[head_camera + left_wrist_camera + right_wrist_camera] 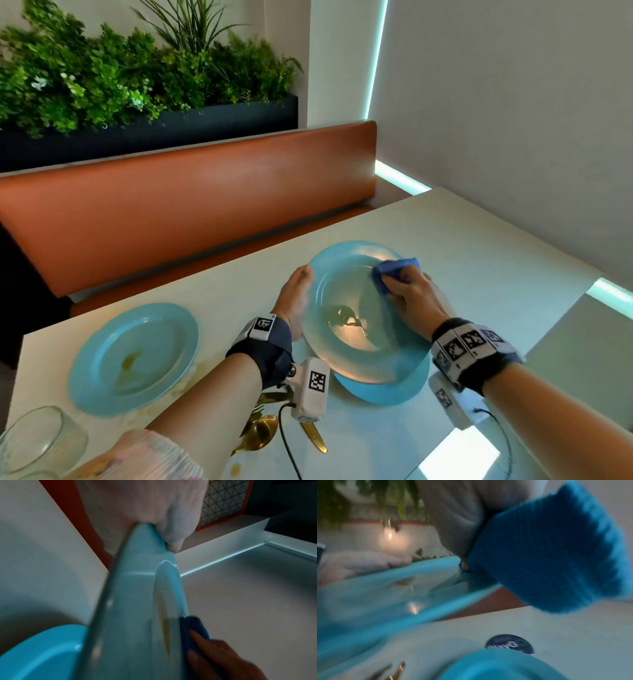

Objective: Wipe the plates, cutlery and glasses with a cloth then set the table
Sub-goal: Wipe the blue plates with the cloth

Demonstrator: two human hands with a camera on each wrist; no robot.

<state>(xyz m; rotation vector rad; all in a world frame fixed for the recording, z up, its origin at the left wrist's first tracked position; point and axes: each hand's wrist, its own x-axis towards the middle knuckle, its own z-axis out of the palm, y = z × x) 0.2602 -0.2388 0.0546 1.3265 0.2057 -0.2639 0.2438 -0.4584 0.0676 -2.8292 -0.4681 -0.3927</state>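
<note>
My left hand [297, 301] grips the left rim of a light blue plate [346, 308], tilted up above the table; its thumb lies on the rim [171, 536]. A yellowish smear [165, 635] marks the plate's centre. My right hand [411, 294] holds a folded blue cloth [394, 270] and presses it on the plate's upper right part [547, 555]. Under the held plate lies another blue plate [383, 390] on the table. A third blue plate [133, 356] with a brown smear sits at the left. Gold cutlery [263, 431] lies near the front edge, partly hidden by my left forearm.
Clear glasses [37, 442] stand at the front left corner. The white table [479, 260] meets a wall on the right. An orange bench [188, 205] with a planter [137, 75] behind it runs along the far side. A round dark sticker [509, 644] lies on the table.
</note>
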